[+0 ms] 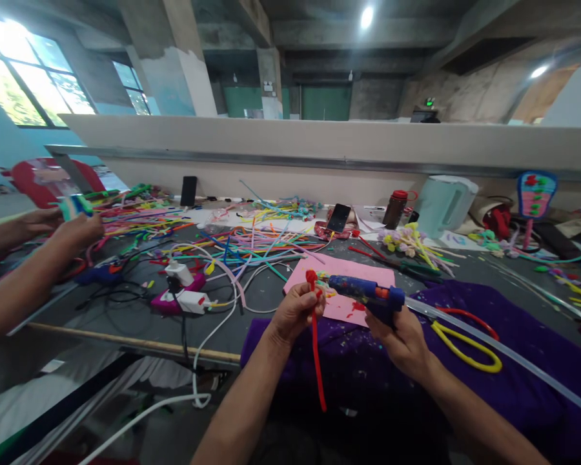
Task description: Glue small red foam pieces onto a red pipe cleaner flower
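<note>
My left hand (297, 311) pinches a red pipe cleaner (317, 361) near its top, where it forms a small curled knot; the long end hangs down. My right hand (407, 339) is wrapped round the handle of a blue glue gun (365, 292), with a long clear glue stick (503, 361) running out of its back. The gun's nozzle points left, close beside the red knot; whether they touch I cannot tell. Beneath them lies a pink sheet (363, 270) with red bits on it.
At the left, another person's hands (80, 229) hold a green and blue piece. Pipe cleaners (266, 242), a power strip (188, 301), a phone (339, 217), a bottle (396, 210) and a pale green jug (445, 203) stand around. Purple cloth (450, 368) covers the front edge.
</note>
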Available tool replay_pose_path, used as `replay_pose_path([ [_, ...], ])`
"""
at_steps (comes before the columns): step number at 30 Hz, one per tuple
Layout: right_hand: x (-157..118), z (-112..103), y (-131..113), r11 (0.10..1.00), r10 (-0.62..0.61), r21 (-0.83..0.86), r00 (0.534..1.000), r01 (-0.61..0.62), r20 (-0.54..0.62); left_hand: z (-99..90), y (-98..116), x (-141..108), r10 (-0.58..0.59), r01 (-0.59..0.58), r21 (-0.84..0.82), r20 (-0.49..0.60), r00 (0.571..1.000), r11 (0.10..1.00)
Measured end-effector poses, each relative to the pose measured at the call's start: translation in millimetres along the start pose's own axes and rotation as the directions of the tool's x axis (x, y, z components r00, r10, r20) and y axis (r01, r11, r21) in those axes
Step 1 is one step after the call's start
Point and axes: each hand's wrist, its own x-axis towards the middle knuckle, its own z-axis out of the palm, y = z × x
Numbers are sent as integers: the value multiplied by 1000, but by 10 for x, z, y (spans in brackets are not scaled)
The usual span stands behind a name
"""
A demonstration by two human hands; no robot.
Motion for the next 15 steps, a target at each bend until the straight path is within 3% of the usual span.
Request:
replay_pose_path([
  [9,-58,6,5,1000,6,23,1000,-6,21,-43,-14,0,-29,30,21,-23,999,999],
  [12,12,-59,19,983,106,141,993,-113,61,-21,-9,7,-10,10,12,-20,1000,1000],
  [15,247,-119,126,912,263,309,963,-269,62,-7,-8,19,12,-12,23,7,1000,1000],
])
